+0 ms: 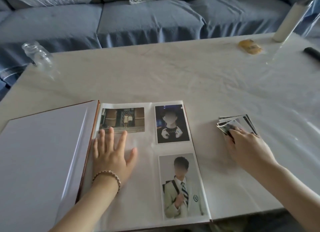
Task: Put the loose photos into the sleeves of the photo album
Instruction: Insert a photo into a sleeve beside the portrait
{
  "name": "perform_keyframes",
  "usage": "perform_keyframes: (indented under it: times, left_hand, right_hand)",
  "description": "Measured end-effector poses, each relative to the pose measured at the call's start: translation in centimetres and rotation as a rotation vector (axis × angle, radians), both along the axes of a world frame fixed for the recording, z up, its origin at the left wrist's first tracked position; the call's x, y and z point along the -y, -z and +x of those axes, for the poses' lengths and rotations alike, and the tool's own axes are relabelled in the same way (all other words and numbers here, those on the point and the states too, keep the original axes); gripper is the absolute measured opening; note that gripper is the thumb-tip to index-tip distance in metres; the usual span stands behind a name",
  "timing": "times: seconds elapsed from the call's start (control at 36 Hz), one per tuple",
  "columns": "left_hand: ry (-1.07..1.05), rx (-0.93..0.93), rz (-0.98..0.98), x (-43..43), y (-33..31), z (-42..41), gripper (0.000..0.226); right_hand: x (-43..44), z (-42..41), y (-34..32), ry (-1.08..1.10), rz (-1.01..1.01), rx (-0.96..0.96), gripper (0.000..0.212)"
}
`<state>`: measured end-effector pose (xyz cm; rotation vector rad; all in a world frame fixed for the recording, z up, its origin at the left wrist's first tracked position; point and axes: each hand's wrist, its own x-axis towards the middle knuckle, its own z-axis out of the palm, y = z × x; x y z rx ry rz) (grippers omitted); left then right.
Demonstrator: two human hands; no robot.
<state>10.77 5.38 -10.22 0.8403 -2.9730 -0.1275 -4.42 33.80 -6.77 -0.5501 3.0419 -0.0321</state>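
Note:
The photo album [43, 154] lies open at the table's near edge. Its right page holds three sleeved photos: a landscape shot [123, 119] at top left, a dark portrait [172, 123] at top right and a portrait in a pale jacket [181, 185] at bottom right. My left hand [110, 155] presses flat with spread fingers on the bottom-left sleeve, which holds no photo. To the right of the album sits a fanned pile of loose photos [237, 123]. My right hand [247, 145] rests on that pile, fingertips on its top photo; whether they pinch it I cannot tell.
A clear glass jar [37, 53] stands at the table's far left corner. At the far right are a yellow object [250, 46], a white roll [290, 20] and a black item [311, 53]. A blue sofa [138, 20] runs behind the white-covered table [173, 76].

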Motion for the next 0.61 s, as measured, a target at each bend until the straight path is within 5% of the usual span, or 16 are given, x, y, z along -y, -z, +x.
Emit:
perform_keyframes:
  times: [0.11,0.19,0.31,0.36,0.42,0.47,0.56,0.61]
  left_hand:
    - [0.008,0.075,0.011,-0.2,-0.6,-0.4,0.093]
    - [0.000,-0.039,0.201,-1.2,-2.3,-0.8,0.078]
    - [-0.091,-0.394,0.841,-4.5,-5.9,-1.5,0.045]
    - [-0.113,-0.327,1.300,-5.8,-7.4,-2.0,0.057]
    - [-0.129,-0.239,1.518,-6.5,-8.4,-2.1,0.044]
    - [-0.145,-0.264,1.419,-6.8,-8.5,-2.0,0.011]
    - [-0.117,-0.299,1.116,-6.0,-7.7,-1.6,0.020]
    - [-0.113,-0.295,1.032,-5.2,-7.6,-1.2,0.017]
  right_hand:
    - [-0.1,0.3,-0.9,0.009,-0.083,-0.006,0.029]
    - [0.2,1.1,-2.0,-0.148,-0.296,-0.241,0.027]
    - [2.1,3.4,-2.9,-0.455,-0.456,-0.419,0.032]
    - [3.3,4.9,-2.7,-0.590,-0.448,-0.395,0.036]
    - [4.5,6.1,-2.4,-0.738,-0.396,-0.345,0.036]
    - [5.3,6.7,-1.9,-0.820,-0.379,-0.257,0.037]
    - [5.9,7.4,-1.5,-0.725,-0.466,-0.094,0.054]
    - [6.1,7.6,-1.7,-0.478,-0.628,0.045,0.064]
